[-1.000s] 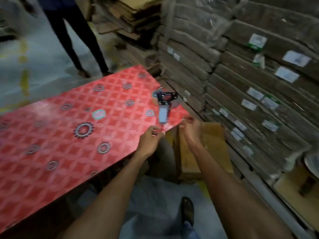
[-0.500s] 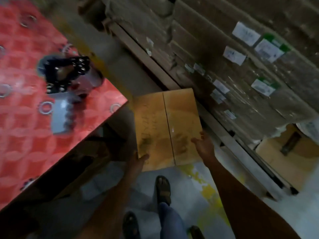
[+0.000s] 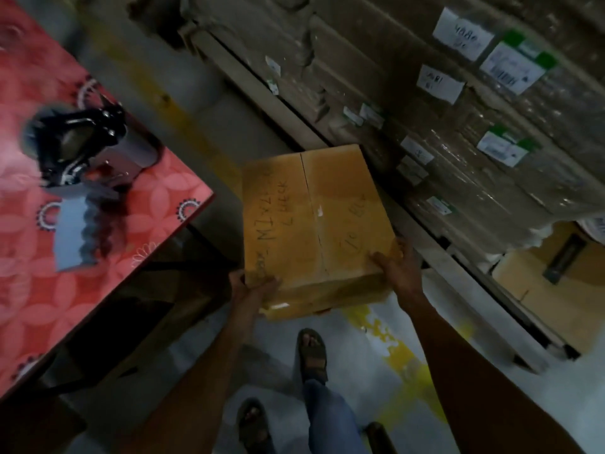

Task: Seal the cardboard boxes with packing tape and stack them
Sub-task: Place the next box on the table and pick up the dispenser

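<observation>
The lone head camera (wide-angle) looked steeply down from close above at the box (image 3: pixel 314 217) and floor (image 3: pixel 360 352), table (image 3: pixel 154 231) left, stacked cartons (image 3: pixel 491 198) right.

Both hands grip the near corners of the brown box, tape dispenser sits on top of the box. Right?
One error: the tape dispenser lies on the red table, left of the cardboard box, not on top of it. The left hand and right hand do grip the box's near corners. The head view shows this.
</observation>
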A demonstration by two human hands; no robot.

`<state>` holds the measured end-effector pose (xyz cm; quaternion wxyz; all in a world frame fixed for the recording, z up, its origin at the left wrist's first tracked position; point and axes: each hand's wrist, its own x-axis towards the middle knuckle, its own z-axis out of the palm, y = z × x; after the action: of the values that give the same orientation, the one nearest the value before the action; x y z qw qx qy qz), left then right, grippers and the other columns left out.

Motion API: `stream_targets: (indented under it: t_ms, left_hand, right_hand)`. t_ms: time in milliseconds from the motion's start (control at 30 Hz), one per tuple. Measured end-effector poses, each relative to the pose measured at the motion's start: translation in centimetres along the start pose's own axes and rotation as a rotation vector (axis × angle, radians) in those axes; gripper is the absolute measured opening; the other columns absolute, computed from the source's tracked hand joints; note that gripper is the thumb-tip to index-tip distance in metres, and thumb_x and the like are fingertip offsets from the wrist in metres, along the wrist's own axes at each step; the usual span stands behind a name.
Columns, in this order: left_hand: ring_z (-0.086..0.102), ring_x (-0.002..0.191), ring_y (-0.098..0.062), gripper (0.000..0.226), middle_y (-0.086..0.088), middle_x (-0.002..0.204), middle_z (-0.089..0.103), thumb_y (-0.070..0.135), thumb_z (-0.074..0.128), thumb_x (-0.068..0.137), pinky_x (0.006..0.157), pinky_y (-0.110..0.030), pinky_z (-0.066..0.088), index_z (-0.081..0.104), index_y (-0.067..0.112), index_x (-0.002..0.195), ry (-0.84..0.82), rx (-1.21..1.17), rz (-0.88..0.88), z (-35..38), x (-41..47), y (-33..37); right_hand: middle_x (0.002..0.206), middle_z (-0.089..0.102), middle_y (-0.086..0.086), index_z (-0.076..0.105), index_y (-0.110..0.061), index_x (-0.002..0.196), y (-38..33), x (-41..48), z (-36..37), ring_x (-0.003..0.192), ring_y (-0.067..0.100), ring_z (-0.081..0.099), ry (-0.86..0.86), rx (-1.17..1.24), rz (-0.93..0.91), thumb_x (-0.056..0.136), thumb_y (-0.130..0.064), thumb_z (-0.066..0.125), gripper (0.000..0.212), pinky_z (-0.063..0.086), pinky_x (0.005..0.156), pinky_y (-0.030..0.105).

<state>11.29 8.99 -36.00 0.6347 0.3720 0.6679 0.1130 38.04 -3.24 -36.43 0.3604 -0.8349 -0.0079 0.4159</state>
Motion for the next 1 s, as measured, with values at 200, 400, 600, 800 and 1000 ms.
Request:
stream_targets:
  t_ms: [200,400,600,800,1000]
  left_hand:
    - [0.061,0.108,-0.025,0.061,0.001,0.121,0.059,0.031,0.081,0.081,0.080,-0.059,0.058,0.037,0.027,0.124,-0.059,0.053,0.071,-0.7,-5.7,7.2]
    - [0.061,0.110,-0.025,0.061,-0.001,0.122,0.059,0.030,0.080,0.082,0.075,-0.062,0.058,0.035,0.024,0.122,-0.138,-0.044,0.171,-2.1,-14.5,10.7]
    - [0.060,0.106,-0.023,0.059,-0.001,0.119,0.059,0.026,0.080,0.081,0.077,-0.061,0.057,0.036,0.023,0.120,-0.201,-0.113,0.294,-4.9,-24.1,12.7]
    - [0.062,0.103,-0.021,0.068,0.004,0.116,0.061,0.023,0.083,0.079,0.073,-0.066,0.056,0.034,0.020,0.126,-0.172,-0.181,0.519,-11.4,-32.6,14.6]
    - [0.061,0.108,-0.025,0.069,0.004,0.117,0.057,0.023,0.086,0.075,0.064,-0.070,0.055,0.035,0.021,0.121,-0.089,-0.272,0.688,-21.0,-38.7,16.5]
  right_hand:
    - [0.122,0.057,-0.003,0.045,-0.025,0.143,-5.7,-5.9,-4.7,0.109,0.026,0.061,0.044,0.095,-0.094,0.085,-0.039,0.078,0.068,0.056,0.092,0.050]
    - [0.127,0.054,0.000,0.046,-0.022,0.144,-10.2,-15.0,-10.2,0.107,0.027,0.059,0.094,0.124,-0.213,0.087,-0.039,0.076,0.067,0.055,0.079,0.042]
    - [0.120,0.063,0.005,0.045,-0.024,0.145,-11.7,-25.6,-14.7,0.082,0.021,0.061,0.153,0.190,-0.348,0.089,-0.036,0.074,0.065,0.042,0.056,0.028]
    - [0.139,0.054,0.002,0.046,-0.031,0.144,-14.0,-36.0,-15.3,0.112,0.030,0.060,0.194,0.237,-0.524,0.083,-0.038,0.077,0.070,0.058,0.075,0.042]
    - [0.146,0.050,0.001,0.043,-0.035,0.145,-17.7,-44.4,-10.9,0.124,0.027,0.053,0.158,0.233,-0.737,0.074,-0.054,0.075,0.080,0.049,0.101,0.054]
